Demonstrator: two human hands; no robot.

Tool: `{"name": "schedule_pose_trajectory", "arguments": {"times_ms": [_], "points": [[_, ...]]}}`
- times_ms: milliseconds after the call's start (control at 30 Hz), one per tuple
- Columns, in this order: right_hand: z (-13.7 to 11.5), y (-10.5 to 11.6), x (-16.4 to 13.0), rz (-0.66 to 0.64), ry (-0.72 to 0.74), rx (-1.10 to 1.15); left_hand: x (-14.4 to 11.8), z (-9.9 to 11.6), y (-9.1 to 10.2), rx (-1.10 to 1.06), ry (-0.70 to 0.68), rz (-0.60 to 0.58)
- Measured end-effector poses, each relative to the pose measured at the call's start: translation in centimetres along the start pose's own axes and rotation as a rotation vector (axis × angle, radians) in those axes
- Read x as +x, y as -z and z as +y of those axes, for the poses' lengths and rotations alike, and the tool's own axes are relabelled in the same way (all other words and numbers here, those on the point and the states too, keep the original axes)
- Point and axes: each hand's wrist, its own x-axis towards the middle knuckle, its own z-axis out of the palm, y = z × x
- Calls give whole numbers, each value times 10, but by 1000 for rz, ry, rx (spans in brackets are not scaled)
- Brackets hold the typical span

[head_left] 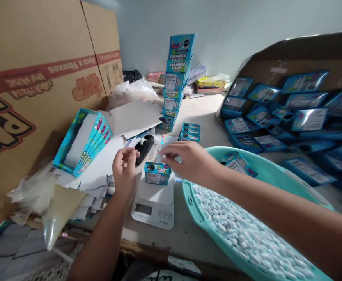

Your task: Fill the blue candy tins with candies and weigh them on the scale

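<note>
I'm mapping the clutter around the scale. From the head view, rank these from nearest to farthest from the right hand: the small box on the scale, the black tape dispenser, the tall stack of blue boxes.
From the right hand:
1. Small box on the scale, just below and left of the fingers.
2. Black tape dispenser, farther left, beyond the scale.
3. Tall stack of blue boxes, well behind, at the back of the table.

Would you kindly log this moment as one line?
left hand: raised beside scale | right hand: above small blue box | box: on scale | basin: candies
</note>
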Motion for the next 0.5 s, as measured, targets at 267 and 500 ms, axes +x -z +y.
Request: {"name": "schedule_pose_trajectory", "arguments": {"times_ms": [267, 500], "points": [[-10, -32, 18, -149, 93, -63, 0, 2, 1, 19, 68, -62], [-1, -7, 1, 4, 129, -105, -1, -3, 1, 29, 66, -97]]}}
